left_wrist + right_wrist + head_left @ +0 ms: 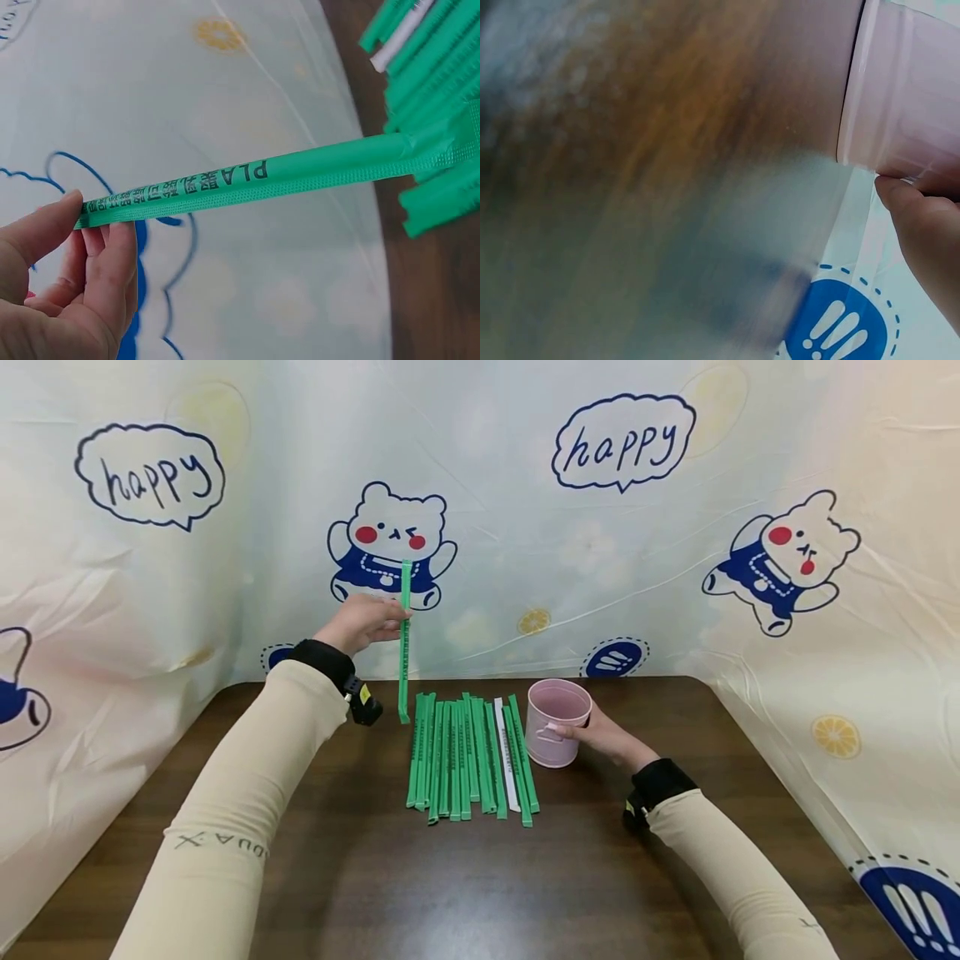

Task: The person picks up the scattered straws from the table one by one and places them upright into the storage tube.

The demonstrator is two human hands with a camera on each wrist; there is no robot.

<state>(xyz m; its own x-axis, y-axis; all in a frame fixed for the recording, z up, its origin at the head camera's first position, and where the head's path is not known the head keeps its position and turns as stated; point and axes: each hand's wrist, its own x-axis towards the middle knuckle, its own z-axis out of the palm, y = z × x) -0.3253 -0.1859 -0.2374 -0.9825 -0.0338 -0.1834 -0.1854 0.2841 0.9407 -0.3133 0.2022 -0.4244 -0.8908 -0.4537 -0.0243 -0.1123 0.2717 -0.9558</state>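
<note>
My left hand pinches a green paper-wrapped drinking straw between thumb and fingers, upright above the table's far side. In the left wrist view, dark print starting with "PLA" runs along the wrapped straw, with the thumb and fingertips at one end of what shows. My right hand grips a pink cup that stands on the table, its thumb across the front near a small handle; the other fingers are hidden behind. Only the pink cup's side and part of the hand show in the right wrist view.
Several green wrapped straws lie side by side on the brown table, left of the cup. One white wrapped straw lies among them. A printed curtain hangs behind the table and along its sides.
</note>
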